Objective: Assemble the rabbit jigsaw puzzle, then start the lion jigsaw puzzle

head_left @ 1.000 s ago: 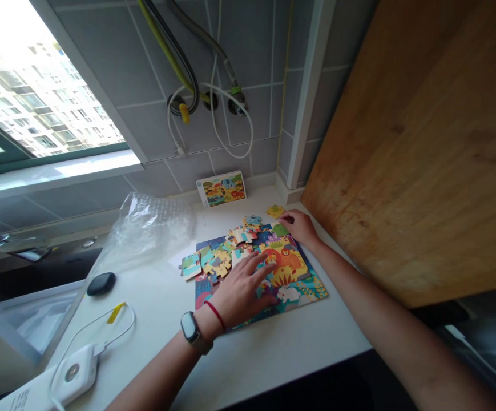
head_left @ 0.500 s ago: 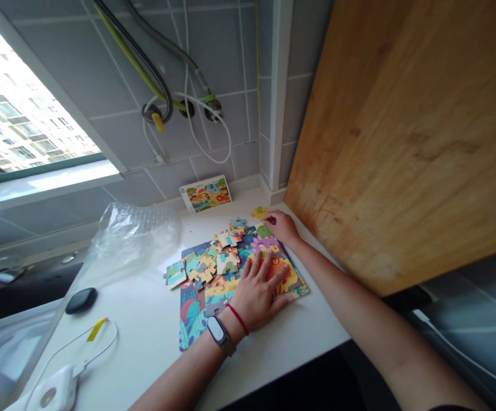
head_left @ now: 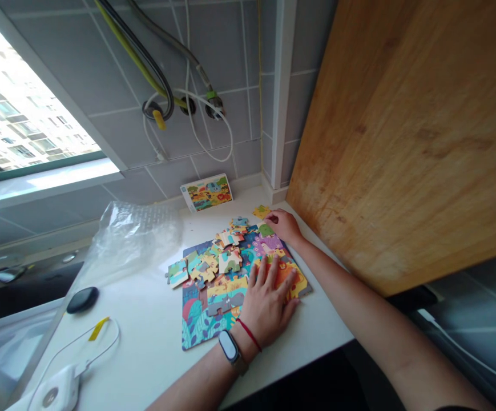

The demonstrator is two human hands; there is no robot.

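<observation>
A colourful puzzle board [head_left: 194, 325] lies on the white counter, with a heap of loose pieces [head_left: 230, 260] over its upper left part. My left hand [head_left: 269, 297], with a watch and a red string at the wrist, rests flat on the board's right part, fingers spread. At the board's upper right corner my right hand [head_left: 284, 225] is closed in a pinch on a green puzzle piece [head_left: 266, 230]. A yellow piece [head_left: 261, 212] lies on the counter just beyond those fingertips.
A picture card [head_left: 208, 193] leans against the tiled wall. Clear plastic wrap [head_left: 134, 237], a black oval object [head_left: 82, 299] and a white device with a cable [head_left: 57, 388] lie to the left. A wooden panel [head_left: 410, 137] rises on the right.
My left hand has slid slightly right over the board, uncovering more of the grey piece near the bottom. My right hand keeps nearly the same place and pinch.
</observation>
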